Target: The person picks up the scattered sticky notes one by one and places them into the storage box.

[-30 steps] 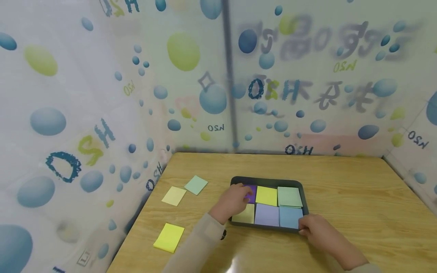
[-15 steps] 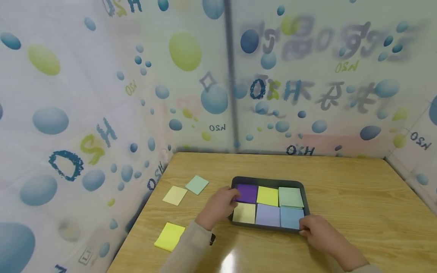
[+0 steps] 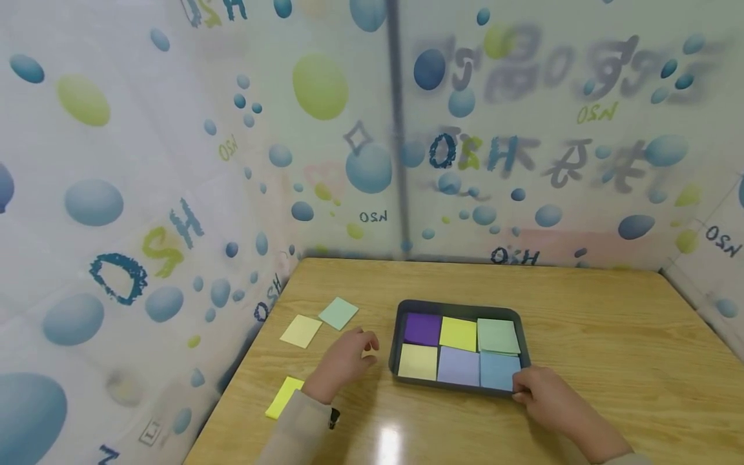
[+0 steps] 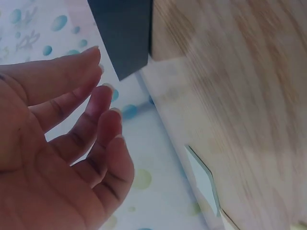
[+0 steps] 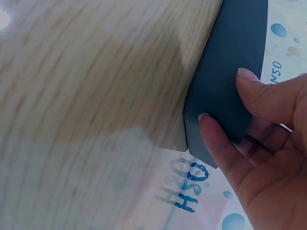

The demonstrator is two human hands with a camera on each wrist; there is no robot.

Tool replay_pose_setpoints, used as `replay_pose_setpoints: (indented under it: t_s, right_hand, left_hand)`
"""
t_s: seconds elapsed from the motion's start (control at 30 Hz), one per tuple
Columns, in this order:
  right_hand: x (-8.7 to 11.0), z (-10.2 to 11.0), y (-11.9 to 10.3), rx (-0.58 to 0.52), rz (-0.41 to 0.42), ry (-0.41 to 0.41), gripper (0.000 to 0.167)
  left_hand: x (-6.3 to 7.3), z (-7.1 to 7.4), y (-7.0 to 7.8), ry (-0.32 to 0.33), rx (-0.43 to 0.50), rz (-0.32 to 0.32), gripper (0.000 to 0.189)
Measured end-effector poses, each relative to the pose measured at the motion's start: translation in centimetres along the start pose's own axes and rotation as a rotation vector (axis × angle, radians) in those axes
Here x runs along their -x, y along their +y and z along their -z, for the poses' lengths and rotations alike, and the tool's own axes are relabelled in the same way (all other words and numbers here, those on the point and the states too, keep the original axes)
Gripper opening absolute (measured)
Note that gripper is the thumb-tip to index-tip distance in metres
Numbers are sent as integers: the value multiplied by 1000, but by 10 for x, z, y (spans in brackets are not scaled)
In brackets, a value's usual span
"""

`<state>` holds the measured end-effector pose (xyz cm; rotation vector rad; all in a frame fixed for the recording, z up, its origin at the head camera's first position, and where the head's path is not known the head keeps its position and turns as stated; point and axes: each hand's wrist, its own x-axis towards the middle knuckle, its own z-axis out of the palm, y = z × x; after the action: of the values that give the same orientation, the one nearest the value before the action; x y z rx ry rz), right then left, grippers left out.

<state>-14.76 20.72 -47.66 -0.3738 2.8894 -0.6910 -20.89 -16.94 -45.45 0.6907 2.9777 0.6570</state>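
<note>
A dark grey tray holds six-note rows of coloured paper: a purple pad, a yellow pad, a green pad, a cream pad, a lavender pad and a blue pad. My right hand grips the tray's near right corner; the right wrist view has thumb and forefinger against its outer wall. Left of the tray, my left hand hovers above the table, fingers loosely bent and holding nothing. Its sleeve partly covers a bright yellow sticky-note pad.
A pale yellow sticky note and a mint green sticky note lie on the wooden table, beyond my left hand. Patterned sheeting with printed bubbles walls the table in at the back and sides.
My left hand has drawn back from the purple pad, leftward out of the tray, uncovering the purple and cream pads. My right hand keeps its grip on the tray corner.
</note>
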Motion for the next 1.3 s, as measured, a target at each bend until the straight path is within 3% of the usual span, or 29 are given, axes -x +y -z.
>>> replay_pose_setpoints:
  t_s: [0.27, 0.47, 0.93, 1.3]
  right_hand:
    - [-2, 1, -2, -1, -9, -9, 25]
    - [-4, 3, -1, -12, -18, -11, 24]
    - [-3, 5, 3, -5, 0, 3, 26]
    - [-4, 1, 3, -7, -17, -38, 24]
  left_hand:
    - [18, 7, -27, -64, 37, 44, 17]
    - [28, 13, -43, -75, 34, 96, 17]
    - [48, 29, -71, -59, 44, 210, 18]
    - [69, 30, -90, -128, 39, 278, 28]
